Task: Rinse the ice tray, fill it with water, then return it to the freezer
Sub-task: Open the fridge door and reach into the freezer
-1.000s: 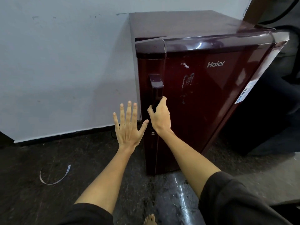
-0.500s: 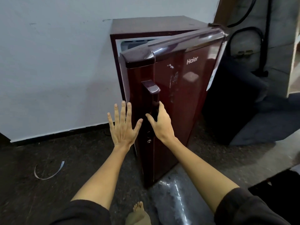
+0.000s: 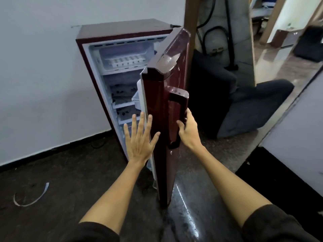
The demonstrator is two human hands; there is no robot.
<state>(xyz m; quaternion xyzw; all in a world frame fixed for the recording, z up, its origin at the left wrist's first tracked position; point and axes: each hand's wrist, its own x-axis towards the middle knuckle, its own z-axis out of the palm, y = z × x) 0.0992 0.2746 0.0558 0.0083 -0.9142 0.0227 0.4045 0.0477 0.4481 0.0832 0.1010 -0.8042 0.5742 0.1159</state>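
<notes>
I am at the very start of the job, getting into the fridge (image 3: 97,37) so I can fetch the ice tray (image 3: 126,61). My right hand (image 3: 187,131) is wrapped around the lower part of the door handle (image 3: 178,109), fingers curled behind it and thumb in front, and the maroon door (image 3: 164,88) stands swung well out toward me, edge-on. My left hand (image 3: 139,140) is flat and spread, fingers straight, holding nothing; it hovers in front of the door's inner edge, and I cannot tell whether it touches it. The tray sits in the freezer compartment (image 3: 122,55) at the top of the cabinet, a white tray lying level on the compartment floor, well above and behind both my hands. Nothing has been rinsed or filled yet. My next move, as I judge it, is to get the door wide enough to stay put, then raise my free left hand up to the top compartment and slide the tray out level. The tray may be frozen to the floor of the compartment, so I should expect to work it loose, not yank it.
</notes>
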